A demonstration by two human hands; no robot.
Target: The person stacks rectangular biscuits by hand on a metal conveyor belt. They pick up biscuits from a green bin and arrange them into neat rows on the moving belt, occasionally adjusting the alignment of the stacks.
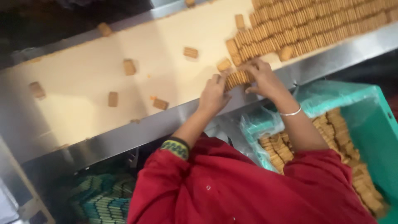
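While both hands, left (213,94) and right (262,78), grip the biscuit row (238,78), I should press evenly; crate (373,124) at four o'clock.

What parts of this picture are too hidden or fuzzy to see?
Head view:
- The row of biscuits pressed between the left hand and right hand: fingers cover its ends, so no count.
- Packed biscuits on the belt: cut off by the top edge.
- The green crate: red sleeves and plastic lining hide much of its contents.
- Biscuit surface patterns: blurred.
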